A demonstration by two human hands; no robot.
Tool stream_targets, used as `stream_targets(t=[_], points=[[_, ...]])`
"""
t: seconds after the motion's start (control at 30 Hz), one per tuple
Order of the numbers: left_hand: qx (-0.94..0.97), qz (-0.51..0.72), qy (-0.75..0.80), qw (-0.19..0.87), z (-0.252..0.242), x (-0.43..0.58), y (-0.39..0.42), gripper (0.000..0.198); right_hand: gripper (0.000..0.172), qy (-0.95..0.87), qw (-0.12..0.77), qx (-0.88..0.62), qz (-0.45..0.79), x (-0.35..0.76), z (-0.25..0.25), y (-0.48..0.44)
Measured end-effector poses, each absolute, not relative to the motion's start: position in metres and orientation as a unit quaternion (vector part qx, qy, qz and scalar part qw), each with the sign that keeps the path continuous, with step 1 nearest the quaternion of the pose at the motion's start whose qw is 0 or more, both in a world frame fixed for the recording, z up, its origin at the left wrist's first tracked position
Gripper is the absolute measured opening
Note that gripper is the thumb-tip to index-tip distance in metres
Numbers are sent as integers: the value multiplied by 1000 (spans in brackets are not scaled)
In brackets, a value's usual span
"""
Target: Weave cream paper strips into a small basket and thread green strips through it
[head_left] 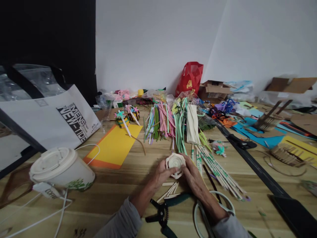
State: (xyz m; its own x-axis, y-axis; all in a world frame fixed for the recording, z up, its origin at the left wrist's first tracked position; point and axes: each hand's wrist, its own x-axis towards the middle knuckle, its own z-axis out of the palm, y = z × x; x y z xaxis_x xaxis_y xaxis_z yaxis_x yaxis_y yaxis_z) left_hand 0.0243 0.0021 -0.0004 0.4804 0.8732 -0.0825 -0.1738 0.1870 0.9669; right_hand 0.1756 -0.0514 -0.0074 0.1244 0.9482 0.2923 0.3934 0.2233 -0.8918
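Fingers [186, 161] clamped on a cream coiled paper disc [175, 162] at lower centre of the frame, left hand [164, 174] and right hand [194, 177] pressing from either side, forearms in grey sleeves [121, 223] rising from the bottom edge. Just below, short cut paper sticks [169, 192] and a green-handled clamp [162, 213]. Right, white-handled scissors [213, 211] and long paper straws [218, 168]. All on a wooden table [119, 185], below a white wall [153, 43] at the top of the frame.

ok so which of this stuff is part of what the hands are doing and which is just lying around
Part of the work: left hand and right hand holding a coiled cream paper rosette; short cream sticks below them; long striped paper straws.

Just lying about: white takeaway cup, yellow-and-orange card, printed tote bag, red bag.
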Motion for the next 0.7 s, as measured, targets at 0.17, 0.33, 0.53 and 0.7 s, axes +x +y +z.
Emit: stream_targets(t=[0.17,0.33,0.53,0.7], points=[[506,384,347,690,1,24,1,46,52,-601,495,-573,256,170,-4,-55],[501,385,351,691,1,25,3,44,59,-588,503,-579,257,165,-1,-57],[499,392,365,681,-3,25,4,43,44,-596,496,-574,261,165,5,-56],[507,402,359,673,-6,26,5,46,38,-601,489,-560,293,164,10,-56]])
